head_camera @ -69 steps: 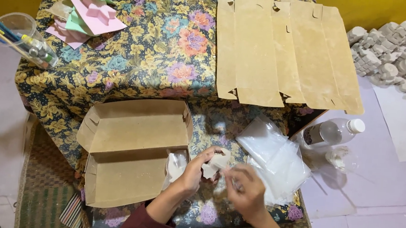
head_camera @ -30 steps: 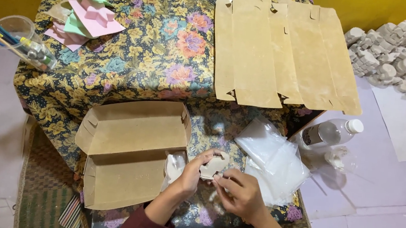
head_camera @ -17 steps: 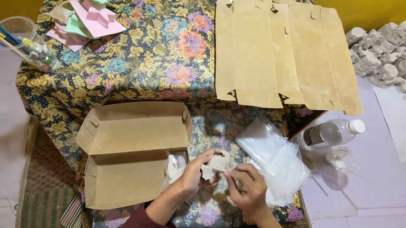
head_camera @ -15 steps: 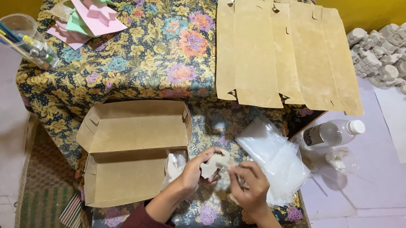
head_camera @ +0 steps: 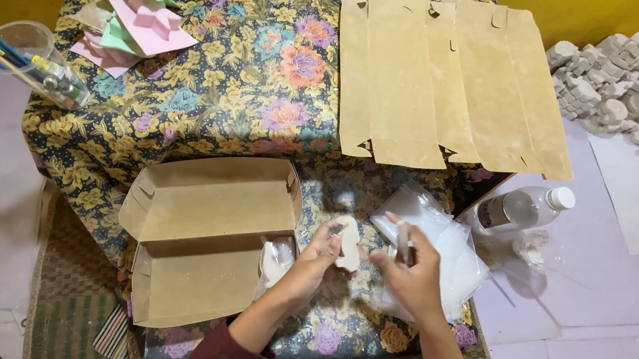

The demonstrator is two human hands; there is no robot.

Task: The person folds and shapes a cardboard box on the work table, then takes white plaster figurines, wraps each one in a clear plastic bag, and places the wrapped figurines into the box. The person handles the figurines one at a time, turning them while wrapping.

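I see my left hand (head_camera: 319,251) just below the centre of the frame, fingers pinched on a small white plaster figure (head_camera: 348,241), holding it off the floral tablecloth (head_camera: 249,95) with its long axis running roughly top to bottom in the picture. My right hand (head_camera: 410,272) sits just to the right of it, a narrow gap between the two; its fingers are curled together around a thin, pale stick-like thing (head_camera: 402,241), too small for me to name, that points toward the upper frame. So the figure lies to the left of my right fingertips and a little above them, and the left hand is plainly the nearer, being already on it. Under and behind the right hand lies a heap of clear plastic bags (head_camera: 445,250). Left of the left hand stands an open brown cardboard box (head_camera: 205,231), lid flap thrown back toward the upper frame, with something white wrapped in plastic (head_camera: 277,257) at its right end. Flat unfolded cardboard box blanks (head_camera: 454,75) lie in the upper centre-right, and a clear plastic bottle (head_camera: 523,211) lies on its side at the right.
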